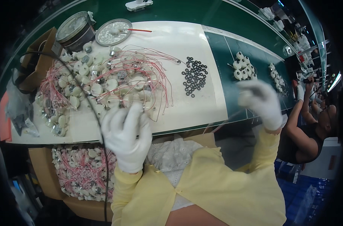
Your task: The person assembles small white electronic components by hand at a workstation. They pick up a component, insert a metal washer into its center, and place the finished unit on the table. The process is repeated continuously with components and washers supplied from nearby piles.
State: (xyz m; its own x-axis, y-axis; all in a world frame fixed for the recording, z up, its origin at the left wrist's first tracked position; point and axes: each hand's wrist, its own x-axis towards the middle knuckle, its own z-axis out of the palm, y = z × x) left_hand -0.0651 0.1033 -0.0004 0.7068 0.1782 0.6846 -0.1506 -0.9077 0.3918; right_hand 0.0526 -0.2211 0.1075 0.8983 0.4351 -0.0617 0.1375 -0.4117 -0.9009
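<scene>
My left hand (127,136), in a white glove, is at the near edge of a heap of small white motor units (111,83) with pink-red wires. Its fingers are bent and somewhat apart, and nothing shows between them. Out to the right, my right hand (260,102), also gloved, is smeared by motion above the table's near edge. A blurred pinkish wire (226,121) trails down and left from its fingers, which seem closed on something too blurred to name. Small black rings (194,75) lie loosely grouped on the white sheet (212,101) between the hands.
White units stand grouped on the green mat (227,60), in a nearer cluster (243,67) and a farther row (277,78). A tin (75,32) and its lid (113,33) with a red stick are behind the heap. Below, a cardboard box (47,173) holds wired units. Another person (305,132) sits at right.
</scene>
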